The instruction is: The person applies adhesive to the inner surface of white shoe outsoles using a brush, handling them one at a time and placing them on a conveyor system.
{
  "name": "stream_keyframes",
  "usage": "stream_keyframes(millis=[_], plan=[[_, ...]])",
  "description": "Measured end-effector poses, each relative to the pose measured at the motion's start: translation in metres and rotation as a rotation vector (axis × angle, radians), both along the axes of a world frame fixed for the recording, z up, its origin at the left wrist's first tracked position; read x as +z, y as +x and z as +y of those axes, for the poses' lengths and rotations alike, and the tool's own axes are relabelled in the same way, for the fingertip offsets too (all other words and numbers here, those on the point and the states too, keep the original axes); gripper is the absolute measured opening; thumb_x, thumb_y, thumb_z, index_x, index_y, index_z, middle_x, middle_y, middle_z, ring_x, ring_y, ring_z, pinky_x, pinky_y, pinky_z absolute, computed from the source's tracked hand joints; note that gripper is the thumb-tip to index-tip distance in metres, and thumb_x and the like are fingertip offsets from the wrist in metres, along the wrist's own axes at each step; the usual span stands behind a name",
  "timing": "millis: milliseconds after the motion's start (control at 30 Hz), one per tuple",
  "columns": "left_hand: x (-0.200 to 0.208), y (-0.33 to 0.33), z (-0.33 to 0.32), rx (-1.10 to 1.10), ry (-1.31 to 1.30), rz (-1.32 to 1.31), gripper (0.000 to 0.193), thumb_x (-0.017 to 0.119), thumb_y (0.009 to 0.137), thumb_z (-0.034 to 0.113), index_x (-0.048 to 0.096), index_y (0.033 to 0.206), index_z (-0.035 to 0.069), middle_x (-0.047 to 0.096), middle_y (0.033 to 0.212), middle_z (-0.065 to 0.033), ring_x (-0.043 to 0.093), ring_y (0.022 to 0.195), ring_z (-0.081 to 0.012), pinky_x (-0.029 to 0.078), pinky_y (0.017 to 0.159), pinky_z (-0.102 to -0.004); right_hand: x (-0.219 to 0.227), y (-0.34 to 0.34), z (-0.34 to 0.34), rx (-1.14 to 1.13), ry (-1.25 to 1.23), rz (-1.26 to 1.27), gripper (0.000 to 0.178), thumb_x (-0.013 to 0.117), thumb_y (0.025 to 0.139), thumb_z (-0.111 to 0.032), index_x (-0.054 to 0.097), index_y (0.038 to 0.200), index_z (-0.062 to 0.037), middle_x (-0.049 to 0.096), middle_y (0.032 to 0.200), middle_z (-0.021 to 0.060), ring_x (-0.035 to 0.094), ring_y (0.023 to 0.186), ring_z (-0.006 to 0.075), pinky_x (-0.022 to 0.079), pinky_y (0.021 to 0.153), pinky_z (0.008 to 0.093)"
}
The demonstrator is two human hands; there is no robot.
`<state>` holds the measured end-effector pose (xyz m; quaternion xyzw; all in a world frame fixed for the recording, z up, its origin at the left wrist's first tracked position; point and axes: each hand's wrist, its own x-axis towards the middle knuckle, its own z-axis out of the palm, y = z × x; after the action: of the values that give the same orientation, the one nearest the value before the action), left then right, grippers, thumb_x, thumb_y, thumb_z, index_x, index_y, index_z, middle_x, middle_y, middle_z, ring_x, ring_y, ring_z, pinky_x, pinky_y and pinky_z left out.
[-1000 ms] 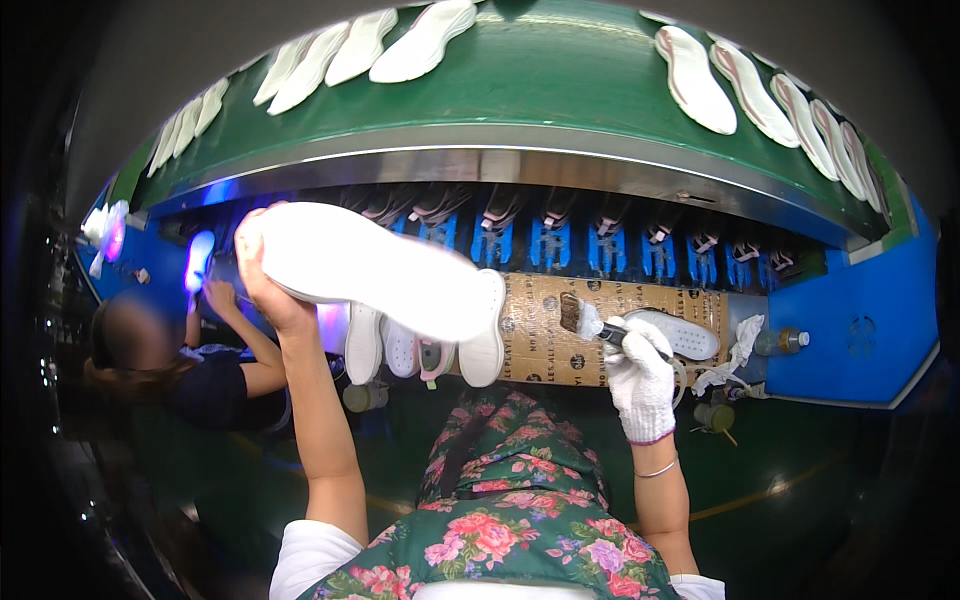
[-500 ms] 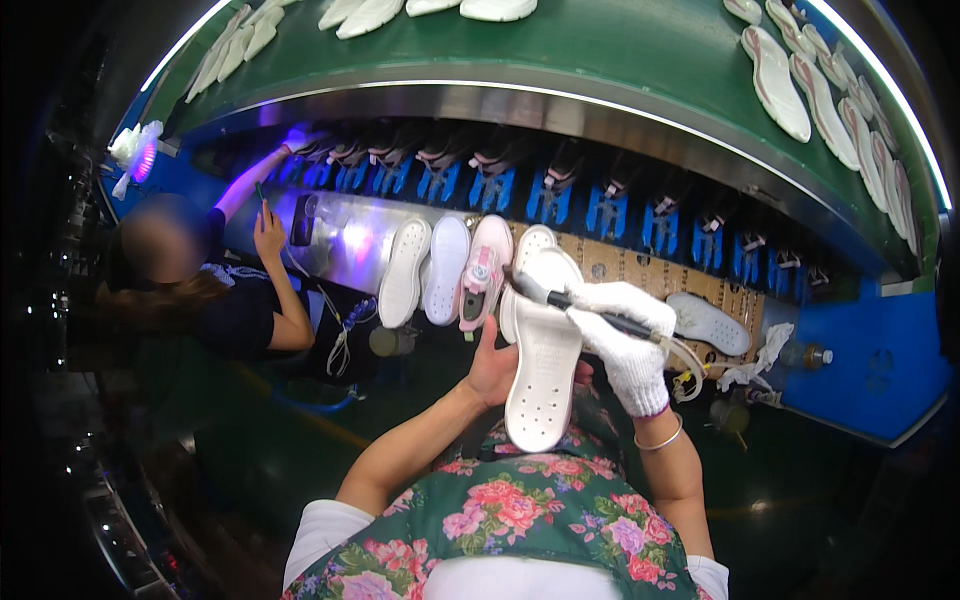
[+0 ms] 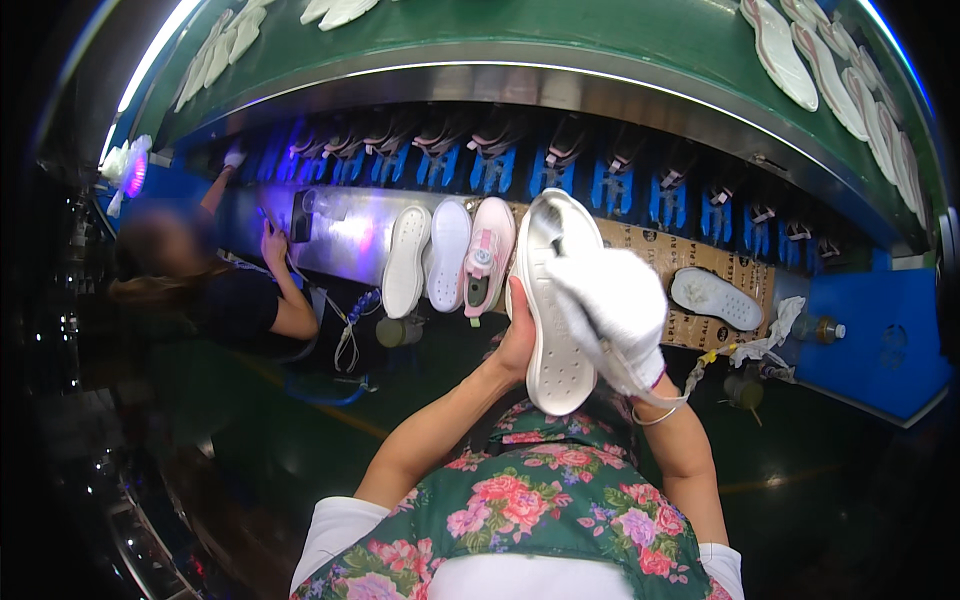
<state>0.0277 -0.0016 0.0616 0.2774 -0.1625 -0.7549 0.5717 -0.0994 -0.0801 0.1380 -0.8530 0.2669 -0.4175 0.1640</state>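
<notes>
A white shoe sole (image 3: 560, 372) stands tilted lengthwise before me, its perforated inner face showing. My left hand (image 3: 517, 338) grips its left edge, thumb along the side and the other fingers hidden behind. Over the sole's right side is my right hand (image 3: 618, 295), in a white knitted glove and blurred by motion. It is closed round a dark-handled brush (image 3: 548, 226), whose tip lies on the upper inner face. A pale tube (image 3: 628, 382) runs from the brush past my wrist. Just left of the sole, a pink shoe (image 3: 490, 245) lies on the bench beside two pale soles (image 3: 406, 262).
Another sole (image 3: 716, 298) rests on printed cardboard (image 3: 650, 325) at the right, near a bottle (image 3: 820, 328). Shoe uppers on blue holders (image 3: 555, 180) line the back beneath a green conveyor (image 3: 450, 35) carrying soles. A co-worker (image 3: 225, 290) sits at the left under violet light.
The held sole has moved up and slightly right, with my left hand following. My right hand has swung over the sole, bringing the brush tip farther up its inner face.
</notes>
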Motion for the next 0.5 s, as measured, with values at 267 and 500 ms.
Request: stream_keyframes(millis=[267,500], plan=[[-0.021,0.025,-0.023,-0.158,-0.323,0.320,0.103,0.014,0.091,0.086,0.028,0.158,0.010,0.047,0.151,-0.0165,0.050,0.138,-0.0304,0.042,0.115,-0.0464,0.000,-0.002,0.003,-0.065,0.477,-0.400,0.023,0.077,0.080,0.002,0.077,0.102,-0.0010,0.076,0.096,0.0100,0.072,0.081,0.0175,0.057,0.070,0.0294],[-0.006,0.040,-0.023,0.092,0.004,-0.109,0.104,0.015,0.090,0.088,0.026,0.159,0.011,0.048,0.151,-0.0154,0.052,0.136,-0.0314,0.044,0.114,-0.0484,0.007,-0.001,0.002,0.238,0.320,-0.271,0.026,0.079,0.076,-0.004,0.078,0.103,-0.0068,0.075,0.094,0.0102,0.072,0.079,0.0257,0.056,0.072,0.0360]])
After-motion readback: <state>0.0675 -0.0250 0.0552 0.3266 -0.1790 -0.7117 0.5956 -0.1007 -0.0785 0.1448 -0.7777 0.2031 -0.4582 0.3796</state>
